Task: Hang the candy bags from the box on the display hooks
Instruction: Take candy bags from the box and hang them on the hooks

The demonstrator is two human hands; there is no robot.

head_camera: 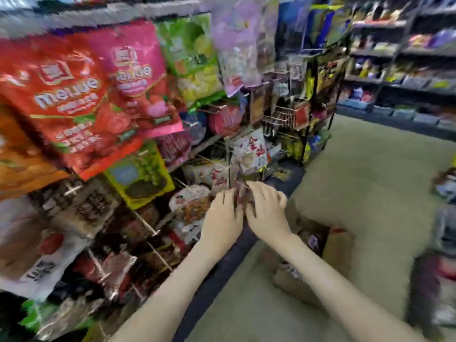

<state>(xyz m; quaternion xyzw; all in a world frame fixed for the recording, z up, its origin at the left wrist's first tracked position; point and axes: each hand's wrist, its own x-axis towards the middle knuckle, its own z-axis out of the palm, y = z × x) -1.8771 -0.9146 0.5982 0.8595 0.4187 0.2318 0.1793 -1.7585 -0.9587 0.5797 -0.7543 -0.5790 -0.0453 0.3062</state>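
Two hands [222,214] [267,209], perhaps one box [336,248]

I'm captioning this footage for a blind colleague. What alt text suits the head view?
The left hand and right hand together hold a small dark red candy bag low in front of a wire display rack crowded with hanging red, pink and green bags. A cardboard box sits on the floor beside the right forearm. The picture is motion-blurred.

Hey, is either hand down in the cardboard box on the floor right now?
No, the left hand and right hand are both up at the display rack, holding a dark red bag, clear of the cardboard box.
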